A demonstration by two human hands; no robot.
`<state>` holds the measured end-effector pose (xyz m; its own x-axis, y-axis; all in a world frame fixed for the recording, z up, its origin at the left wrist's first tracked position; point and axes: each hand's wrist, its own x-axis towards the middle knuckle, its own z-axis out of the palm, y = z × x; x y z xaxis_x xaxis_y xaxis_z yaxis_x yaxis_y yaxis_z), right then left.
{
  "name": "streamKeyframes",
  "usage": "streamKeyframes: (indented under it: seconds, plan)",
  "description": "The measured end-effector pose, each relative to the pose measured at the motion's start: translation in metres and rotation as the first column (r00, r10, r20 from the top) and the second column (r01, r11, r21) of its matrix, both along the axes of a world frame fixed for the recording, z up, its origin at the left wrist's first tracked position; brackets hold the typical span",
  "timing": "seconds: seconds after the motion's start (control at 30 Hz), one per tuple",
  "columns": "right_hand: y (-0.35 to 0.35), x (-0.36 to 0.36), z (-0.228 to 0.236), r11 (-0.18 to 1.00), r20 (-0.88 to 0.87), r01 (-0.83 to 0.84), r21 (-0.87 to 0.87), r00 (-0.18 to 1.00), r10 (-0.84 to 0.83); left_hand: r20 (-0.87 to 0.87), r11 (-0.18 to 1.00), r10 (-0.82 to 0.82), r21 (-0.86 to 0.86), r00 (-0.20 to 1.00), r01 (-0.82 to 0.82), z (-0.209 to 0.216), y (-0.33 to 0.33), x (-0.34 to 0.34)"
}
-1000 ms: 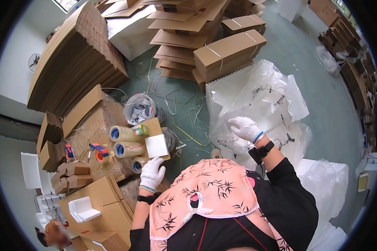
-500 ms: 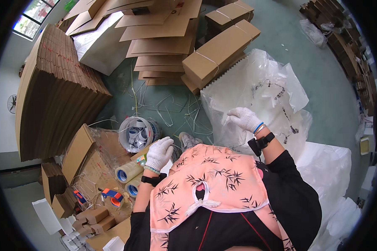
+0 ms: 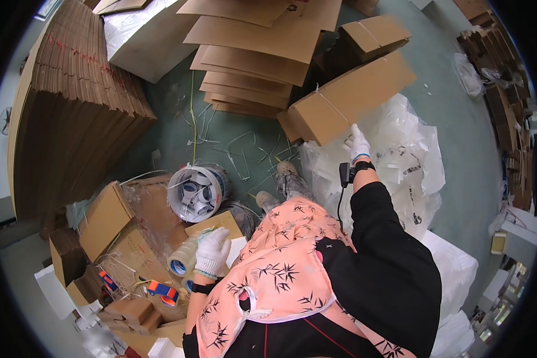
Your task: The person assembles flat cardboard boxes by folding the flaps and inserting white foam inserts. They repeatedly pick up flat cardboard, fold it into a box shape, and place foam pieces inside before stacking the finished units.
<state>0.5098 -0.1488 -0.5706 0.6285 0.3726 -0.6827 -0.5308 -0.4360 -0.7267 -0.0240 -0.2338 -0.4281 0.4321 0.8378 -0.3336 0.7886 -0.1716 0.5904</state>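
My right hand (image 3: 358, 145), in a white knit glove, reaches to the lower edge of a strapped bundle of folded cardboard (image 3: 355, 98). Its fingers are bent where the thin white strap (image 3: 334, 108) comes over that edge, and look closed on it. Under that wrist lies crumpled clear plastic sheeting (image 3: 394, 161). My left hand (image 3: 212, 250), gloved likewise, hovers with loosely bent fingers and nothing in it. Beside it are rolls of clear tape (image 3: 182, 256) and a small cardboard piece (image 3: 221, 224).
A white bucket (image 3: 172, 194) of used tape cores stands ahead of my left hand. Tall cardboard stacks rise at the left (image 3: 71, 131) and ahead (image 3: 250, 65). Loose straps (image 3: 241, 158) litter the floor near my feet. Orange-and-blue tape dispensers (image 3: 163, 292) rest on cardboard at the lower left.
My right hand has moved forward from above the plastic sheeting to the strapped bundle. My left hand has dropped back a little toward my body. The view has shifted.
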Motion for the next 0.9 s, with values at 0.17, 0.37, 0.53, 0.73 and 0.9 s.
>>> streamKeyframes:
  seconds: [0.17, 0.37, 0.53, 0.73, 0.9]
  plan:
    - [-0.008, 0.038, -0.073, 0.996, -0.135, -0.081, 0.044, 0.987, 0.086, -0.152, 0.953, 0.259, -0.122, 0.954, -0.278, 0.02, -0.038, -0.017]
    - [-0.012, 0.059, -0.083, 0.965, -0.224, -0.262, -0.027, 0.942, 0.249, -0.227, 0.925, 0.254, -0.228, 0.94, -0.305, 0.004, -0.028, 0.015]
    - [0.014, 0.064, -0.038, 0.84, 0.102, -0.398, -0.369, 0.881, 0.462, -0.081, 0.957, 0.276, -0.068, 0.958, -0.282, -0.009, 0.022, 0.046]
    - [0.026, 0.05, 0.056, 0.936, 0.378, -0.301, -0.184, 0.857, 0.35, -0.079, 0.97, 0.238, -0.035, 0.968, -0.241, -0.016, 0.047, 0.04]
    - [0.024, 0.148, 0.138, 0.94, 0.391, -0.341, 0.025, 0.868, 0.305, -0.042, 0.973, 0.228, -0.014, 0.973, -0.229, -0.021, 0.053, 0.037]
